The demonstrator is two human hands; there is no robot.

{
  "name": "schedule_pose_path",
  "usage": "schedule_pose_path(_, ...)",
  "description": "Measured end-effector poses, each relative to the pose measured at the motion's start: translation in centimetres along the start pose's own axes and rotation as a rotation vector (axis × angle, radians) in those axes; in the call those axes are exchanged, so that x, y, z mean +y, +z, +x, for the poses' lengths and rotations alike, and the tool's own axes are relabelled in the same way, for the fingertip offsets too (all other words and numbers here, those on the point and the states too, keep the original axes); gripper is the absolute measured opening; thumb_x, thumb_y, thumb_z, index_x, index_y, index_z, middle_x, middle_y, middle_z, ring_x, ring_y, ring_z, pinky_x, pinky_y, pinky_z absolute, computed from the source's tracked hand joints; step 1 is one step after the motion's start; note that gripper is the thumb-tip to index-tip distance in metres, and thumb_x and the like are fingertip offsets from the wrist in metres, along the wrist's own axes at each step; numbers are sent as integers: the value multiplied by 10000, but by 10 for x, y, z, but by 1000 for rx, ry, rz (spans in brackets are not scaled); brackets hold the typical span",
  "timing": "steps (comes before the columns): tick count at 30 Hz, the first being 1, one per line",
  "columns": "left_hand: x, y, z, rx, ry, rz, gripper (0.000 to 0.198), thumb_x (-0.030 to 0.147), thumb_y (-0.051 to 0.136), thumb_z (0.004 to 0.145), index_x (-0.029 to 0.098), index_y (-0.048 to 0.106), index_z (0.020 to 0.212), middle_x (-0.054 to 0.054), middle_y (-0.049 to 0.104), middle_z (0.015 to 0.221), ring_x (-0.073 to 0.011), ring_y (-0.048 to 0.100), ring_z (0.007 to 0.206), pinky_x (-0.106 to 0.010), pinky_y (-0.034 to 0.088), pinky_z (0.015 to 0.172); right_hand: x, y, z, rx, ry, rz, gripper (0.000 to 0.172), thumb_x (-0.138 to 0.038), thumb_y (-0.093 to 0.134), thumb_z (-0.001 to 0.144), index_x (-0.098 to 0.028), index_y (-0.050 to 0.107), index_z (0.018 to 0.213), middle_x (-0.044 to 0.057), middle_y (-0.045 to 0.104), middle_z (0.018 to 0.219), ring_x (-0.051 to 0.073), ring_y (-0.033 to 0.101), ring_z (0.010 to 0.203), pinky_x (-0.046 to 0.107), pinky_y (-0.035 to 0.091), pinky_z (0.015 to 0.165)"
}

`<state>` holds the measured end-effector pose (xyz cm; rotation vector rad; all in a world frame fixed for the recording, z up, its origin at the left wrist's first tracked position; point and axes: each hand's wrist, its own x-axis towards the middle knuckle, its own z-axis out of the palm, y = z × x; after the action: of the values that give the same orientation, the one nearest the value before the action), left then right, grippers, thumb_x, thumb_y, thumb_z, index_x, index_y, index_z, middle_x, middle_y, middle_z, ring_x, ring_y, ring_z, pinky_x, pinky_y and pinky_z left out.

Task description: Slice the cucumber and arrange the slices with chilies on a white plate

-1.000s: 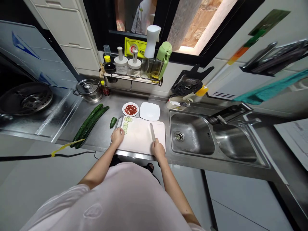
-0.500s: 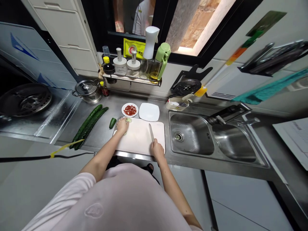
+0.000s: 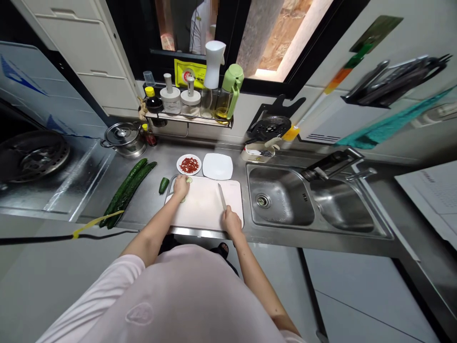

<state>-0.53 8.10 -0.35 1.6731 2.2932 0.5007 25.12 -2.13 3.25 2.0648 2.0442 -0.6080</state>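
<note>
My right hand [image 3: 232,222] is wrapped round the handle of a kitchen knife [image 3: 222,196], whose blade points away from me over the right part of the white cutting board [image 3: 207,209]. At the board's left end, my left hand [image 3: 181,187] is curled over some cucumber slices. One pale green slice [image 3: 189,180] shows by its fingertips and another peeks out below the palm; the rest is hidden. Just left of the board lies a short cucumber piece [image 3: 163,185]. Beyond the board stand a plate of chopped red chilies [image 3: 189,165] and a white square plate [image 3: 217,166].
Two long cucumbers [image 3: 130,188] lie to the left, near a lidded steel pot [image 3: 125,139]. A double sink [image 3: 282,200] is on the right. Bottles and jars fill a wall rack [image 3: 185,117]. A black strap with a yellow tie [image 3: 76,234] crosses the lower left.
The view has shifted slightly, so the counter things sit a little further left. My left hand stays over the slices and my right hand keeps the knife in nearly the same place.
</note>
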Motion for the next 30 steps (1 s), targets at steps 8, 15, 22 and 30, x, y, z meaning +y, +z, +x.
schedule_pose_path(8, 7, 5, 7, 0, -93, -260, 138, 163, 499, 755, 213, 592, 845, -18, 623, 789, -142, 552, 736, -250, 388, 684, 1, -3, 1, -18, 3, 17, 279, -258, 265, 934, -172, 414, 1153, 110, 639, 893, 214, 612, 843, 281, 384, 689)
schedule_pose_path(15, 23, 21, -18, -169, -154, -568, 215, 203, 607, 672, 189, 605, 887, 20, 597, 676, -105, 535, 617, -214, 397, 612, 0, -5, 0, -14, 9, 8, 271, -263, 264, 942, -171, 401, 1157, 108, 636, 895, 209, 612, 846, 278, 384, 694)
schedule_pose_path(22, 32, 35, -37, -185, -84, -491, 172, 203, 590, 691, 205, 600, 863, 21, 587, 672, -117, 539, 639, -226, 396, 629, -2, -6, -1, -10, 0, 9, 283, -250, 262, 938, -164, 406, 1166, 115, 636, 900, 224, 612, 867, 290, 386, 715)
schedule_pose_path(30, 22, 38, -38, 4, 40, -306, 265, 217, 579, 714, 196, 571, 979, -44, 551, 868, -157, 533, 770, -273, 406, 733, -2, -12, -1, -22, -4, -2, 273, -251, 271, 935, -168, 428, 1143, 112, 632, 915, 220, 606, 873, 283, 379, 713)
